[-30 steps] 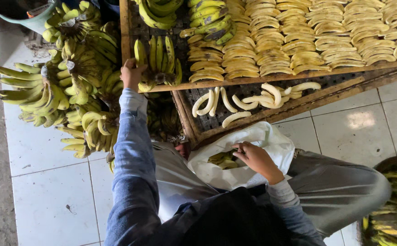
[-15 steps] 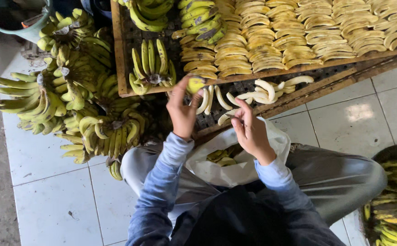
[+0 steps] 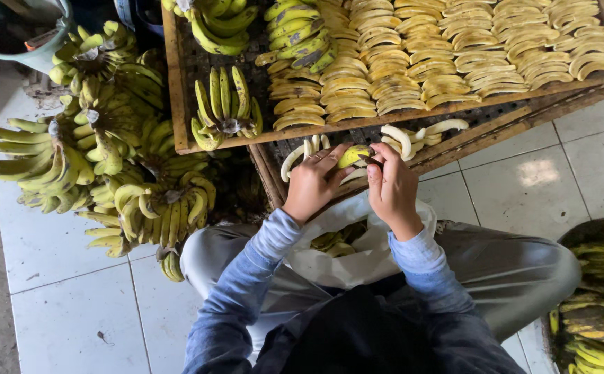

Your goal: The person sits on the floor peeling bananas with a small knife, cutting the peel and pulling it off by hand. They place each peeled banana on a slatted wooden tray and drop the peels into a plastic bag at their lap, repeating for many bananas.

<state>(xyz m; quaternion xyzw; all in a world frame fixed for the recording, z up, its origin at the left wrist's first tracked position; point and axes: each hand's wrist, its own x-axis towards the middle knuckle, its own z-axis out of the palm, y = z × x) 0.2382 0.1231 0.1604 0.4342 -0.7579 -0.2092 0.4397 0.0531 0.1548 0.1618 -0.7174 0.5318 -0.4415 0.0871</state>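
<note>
Above the lap of the seated person, both hands meet over the front edge of the lower wooden tray (image 3: pixel 274 176). The left hand (image 3: pixel 312 183) has its grip closed around a green-yellow banana (image 3: pixel 352 155), fingers wrapped over its near end. The right hand (image 3: pixel 392 187) has its grip pinched on the far end of the same banana, fingertips (image 3: pixel 375 161) touching the peel.

Surroundings and obstructions:
- A white plastic bag (image 3: pixel 357 256) lies open on the lap directly below the hands, with dark peel pieces (image 3: pixel 336 239) inside.
- Peeled pale bananas (image 3: pixel 413 135) lie in the lower tray just beyond the hands.
- An upper wooden tray (image 3: pixel 177 90) carries rows of peeled yellow bananas (image 3: pixel 440 62) and a small green bunch (image 3: pixel 226 104).
- Large unpeeled bunches (image 3: pixel 108 166) are piled on the tiled floor (image 3: pixel 59 312) to the left.

Hidden or unclear: the hands cover most of the held banana, so it is not possible to tell how far it is peeled. The upper tray overlaps the lower tray and conceals most of it. A dark basket of bananas (image 3: pixel 593 298) is cut off at the right edge.

Open room: bare tiles lie to the lower left and to the right of the knees. Bunches crowd the left side of the trays.
</note>
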